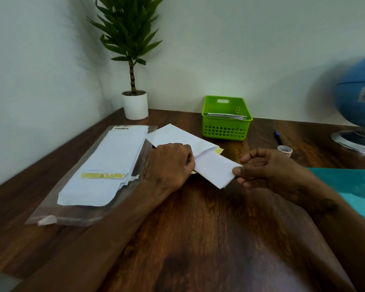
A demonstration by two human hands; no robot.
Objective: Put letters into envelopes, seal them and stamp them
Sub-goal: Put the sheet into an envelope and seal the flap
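Between both hands (217, 165), the letter (216, 169) enters the envelope (177, 137).

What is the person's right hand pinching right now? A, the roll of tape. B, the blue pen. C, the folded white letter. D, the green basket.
C: the right hand pinches the near end of the folded white letter, whose far end goes into the envelope steadied by the left hand.

One basket (226, 131), one pen (278, 138), one globe (355, 102), one plant (131, 39), two hands (169, 163).
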